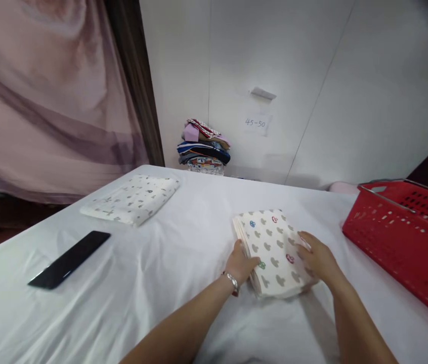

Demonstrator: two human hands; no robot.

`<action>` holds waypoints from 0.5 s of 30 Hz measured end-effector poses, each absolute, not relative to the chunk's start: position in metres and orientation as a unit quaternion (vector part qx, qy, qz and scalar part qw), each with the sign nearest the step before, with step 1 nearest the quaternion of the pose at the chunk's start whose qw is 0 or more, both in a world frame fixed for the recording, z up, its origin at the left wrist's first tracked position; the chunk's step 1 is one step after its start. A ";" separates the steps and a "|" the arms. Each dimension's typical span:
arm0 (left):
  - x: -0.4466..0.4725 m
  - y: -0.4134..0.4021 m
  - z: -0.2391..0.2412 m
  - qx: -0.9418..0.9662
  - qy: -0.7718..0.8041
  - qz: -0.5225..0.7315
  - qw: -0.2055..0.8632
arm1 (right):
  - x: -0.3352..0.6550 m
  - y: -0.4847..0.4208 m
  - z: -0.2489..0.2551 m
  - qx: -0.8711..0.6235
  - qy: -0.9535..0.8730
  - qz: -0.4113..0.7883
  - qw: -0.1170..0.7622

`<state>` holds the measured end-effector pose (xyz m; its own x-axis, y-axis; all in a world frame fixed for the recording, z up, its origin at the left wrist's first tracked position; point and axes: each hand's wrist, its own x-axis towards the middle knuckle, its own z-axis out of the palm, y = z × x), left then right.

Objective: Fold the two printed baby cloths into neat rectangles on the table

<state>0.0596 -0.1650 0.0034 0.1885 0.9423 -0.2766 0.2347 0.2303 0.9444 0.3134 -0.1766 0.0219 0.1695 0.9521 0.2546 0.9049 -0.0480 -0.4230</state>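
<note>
A folded white cloth (270,253) with grey mushroom-like prints and a few blue, red and green ones lies in front of me on the white-covered table. My left hand (240,264), with a bracelet at the wrist, grips its left edge, thumb on top and the other fingers at the side. On the opposite edge, my right hand (314,255) is closed around the cloth's side, some fingertips resting on the upper face. A second folded white cloth (132,199) with small dark prints lies farther off to the left, apart from both hands.
A black flat object (72,258) lies on the left part of the white sheet (183,263). To the right stands a red plastic basket (399,242). Behind the table are a pile of folded clothes (204,144) and a wall with a "45-50" paper (257,124). Pink curtain (47,101) hangs left.
</note>
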 end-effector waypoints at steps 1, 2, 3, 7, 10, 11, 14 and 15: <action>0.058 -0.165 0.003 0.538 0.549 0.324 0.551 | 0.302 -0.176 0.028 -0.705 -0.655 0.054 0.266; 0.057 -0.166 0.003 0.543 0.547 0.330 0.544 | 0.290 -0.174 0.035 -0.685 -0.671 0.066 0.278; 0.057 -0.166 0.002 0.547 0.546 0.334 0.539 | 0.276 -0.170 0.042 -0.664 -0.688 0.078 0.283; 0.056 -0.167 -0.004 0.546 0.551 0.339 0.533 | 0.224 -0.137 0.060 -0.591 -0.762 0.091 0.249; 0.057 -0.167 -0.005 0.552 0.557 0.331 0.524 | 0.192 -0.103 0.052 -0.580 -0.790 0.076 0.183; 0.056 -0.167 -0.005 0.559 0.559 0.326 0.519 | 0.184 -0.093 0.045 -0.588 -0.791 0.071 0.154; 0.053 -0.165 -0.002 0.577 0.568 0.314 0.496 | 0.165 -0.073 0.022 -0.616 -0.782 0.064 0.074; 0.052 -0.164 -0.001 0.582 0.570 0.311 0.490 | 0.162 -0.070 0.016 -0.621 -0.779 0.062 0.058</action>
